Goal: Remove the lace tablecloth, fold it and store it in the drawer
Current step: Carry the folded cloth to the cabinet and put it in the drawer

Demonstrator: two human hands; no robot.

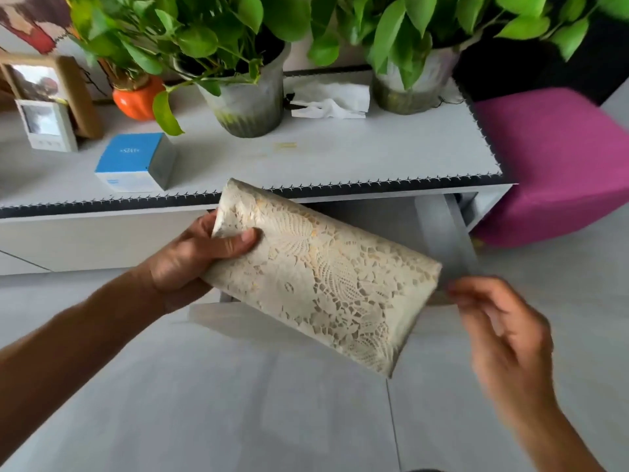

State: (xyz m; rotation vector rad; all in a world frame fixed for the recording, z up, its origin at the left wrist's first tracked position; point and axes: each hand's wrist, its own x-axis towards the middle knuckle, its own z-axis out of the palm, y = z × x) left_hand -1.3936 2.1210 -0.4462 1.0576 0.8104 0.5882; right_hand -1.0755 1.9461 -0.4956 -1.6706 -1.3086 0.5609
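Gripping one end of the folded lace tablecloth (323, 277), the left hand (190, 257) has its thumb laid across the top. The bundle is held in the air over the open drawer (442, 226), below the front edge of the tabletop (340, 155). The right hand (503, 328), blurred, is seen with fingers loosely spread, empty, just beside the cloth's other end.
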